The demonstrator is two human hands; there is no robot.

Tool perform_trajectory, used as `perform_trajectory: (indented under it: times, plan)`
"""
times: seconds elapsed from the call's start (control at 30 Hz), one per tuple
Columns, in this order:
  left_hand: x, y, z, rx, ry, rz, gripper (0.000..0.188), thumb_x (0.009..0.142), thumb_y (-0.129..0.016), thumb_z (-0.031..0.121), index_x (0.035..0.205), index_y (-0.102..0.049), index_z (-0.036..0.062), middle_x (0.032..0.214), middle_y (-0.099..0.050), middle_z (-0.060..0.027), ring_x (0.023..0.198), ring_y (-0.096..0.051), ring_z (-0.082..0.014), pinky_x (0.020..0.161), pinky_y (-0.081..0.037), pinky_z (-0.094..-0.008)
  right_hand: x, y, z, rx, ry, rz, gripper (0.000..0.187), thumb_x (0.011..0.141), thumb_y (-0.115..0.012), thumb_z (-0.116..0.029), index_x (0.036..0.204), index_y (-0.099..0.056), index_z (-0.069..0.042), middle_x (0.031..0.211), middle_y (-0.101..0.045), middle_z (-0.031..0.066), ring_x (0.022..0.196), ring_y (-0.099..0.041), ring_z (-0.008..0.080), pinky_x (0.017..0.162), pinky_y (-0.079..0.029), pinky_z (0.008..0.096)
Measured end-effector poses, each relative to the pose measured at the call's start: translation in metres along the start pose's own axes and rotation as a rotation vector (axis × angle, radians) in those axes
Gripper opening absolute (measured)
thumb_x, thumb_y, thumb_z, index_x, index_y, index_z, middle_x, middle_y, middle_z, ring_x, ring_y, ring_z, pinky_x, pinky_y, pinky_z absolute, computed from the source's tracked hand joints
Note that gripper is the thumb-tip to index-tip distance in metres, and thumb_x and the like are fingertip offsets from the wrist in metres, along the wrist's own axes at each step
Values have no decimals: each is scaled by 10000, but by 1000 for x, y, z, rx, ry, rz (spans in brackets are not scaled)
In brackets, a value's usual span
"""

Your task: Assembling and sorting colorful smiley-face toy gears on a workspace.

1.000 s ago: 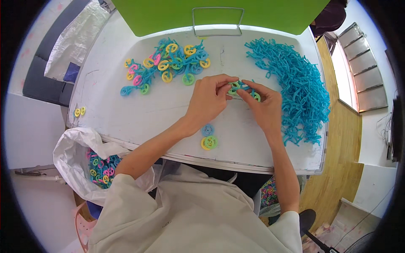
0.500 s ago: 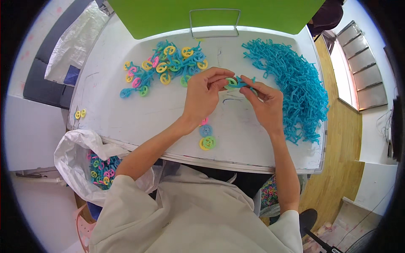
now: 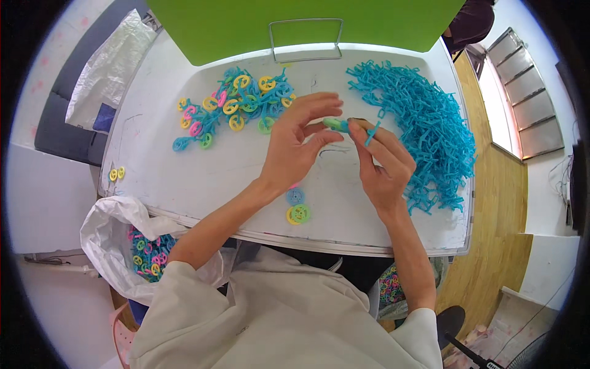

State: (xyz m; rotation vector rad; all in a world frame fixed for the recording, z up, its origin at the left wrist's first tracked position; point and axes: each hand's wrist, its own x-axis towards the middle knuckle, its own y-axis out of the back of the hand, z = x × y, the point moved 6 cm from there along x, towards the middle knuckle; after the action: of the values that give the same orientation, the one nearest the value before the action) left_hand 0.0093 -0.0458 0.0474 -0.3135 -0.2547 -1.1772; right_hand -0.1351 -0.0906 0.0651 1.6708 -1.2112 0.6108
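Observation:
Over the middle of the white table, my right hand [image 3: 386, 163] pinches a blue plastic stem piece [image 3: 372, 133] joined to a small green wheel [image 3: 334, 124]. The wheel points toward my left hand [image 3: 294, 138], whose thumb and fingers are spread around it. Whether a left fingertip still touches the wheel's edge is hard to see. Below the hands, loose wheels lie in a short row: a blue wheel [image 3: 295, 196] and a green wheel [image 3: 300, 213] overlapping a yellow one [image 3: 289, 216], with a pink one partly hidden by my left wrist.
A heap of blue stem pieces [image 3: 424, 123] covers the table's right side. Joined wheel-and-stem pieces [image 3: 236, 101] are piled at the back left. Two yellow wheels [image 3: 117, 173] lie at the left edge. A white sack [image 3: 101, 230] hangs below left. A green panel [image 3: 307, 24] stands behind.
The left fingers have opened away from the green wheel. My right hand has turned, and the stem piece now shows above its fingers. The whole view has shifted slightly.

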Motion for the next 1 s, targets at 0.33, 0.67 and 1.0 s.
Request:
perform_trajectory:
  times: [0.33, 0.67, 1.0]
  plan:
    - [-6, -1, 1, 39, -140, -33, 323, 724, -473, -257, 930, -602, -44, 1001, -522, -102, 907, -611, -180, 764, -594, -266, -2, 2, -8, 149, 84, -35, 213, 745, -618, 142, 868, -712, -4, 1017, -671, 158, 932, -647, 280, 785, -514, 338]
    - [35, 79, 30, 866, -131, 274, 146, 792, -653, 15, 936, -635, 19, 826, -605, -98, 745, -592, -228, 658, -470, -359, 9, 39, 70, 76, -457, 22, 95, 811, -571, 12, 806, -657, -30, 1038, -670, 127, 988, -616, 266, 846, -482, 354]
    - [31, 89, 40, 1299, -171, 139, 199, 777, -683, 123, 957, -639, 52, 914, -609, -88, 802, -558, -243, 732, -454, -353, 4, 7, 95, -876, -303, -353, 256, 728, -727, -115, 980, -689, -134, 992, -627, 48, 962, -529, 279, 857, -403, 413]
